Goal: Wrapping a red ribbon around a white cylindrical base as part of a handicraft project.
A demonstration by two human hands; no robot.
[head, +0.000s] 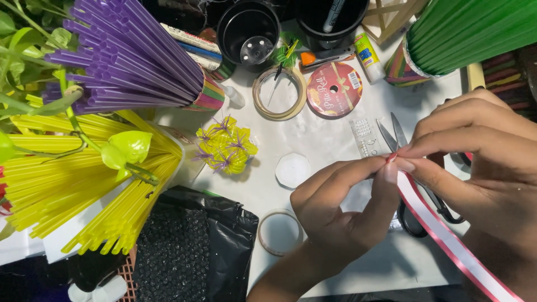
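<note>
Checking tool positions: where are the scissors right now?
In the head view, the scissors lie on the white table at right, blades pointing up, partly hidden under both hands' fingertips and the red-and-white ribbon.

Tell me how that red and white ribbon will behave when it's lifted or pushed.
The ribbon is thin and flat, so it is probably floppy and very light. It trails loose off the table edge, so it would likely sag or slide. Both hands, left and right, pinch its end.

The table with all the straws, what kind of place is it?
Probably a craft table at home or in a workshop. Bundles of purple straws and yellow straws, tape rolls, scissors and both hands pinching a ribbon suggest it.
</note>
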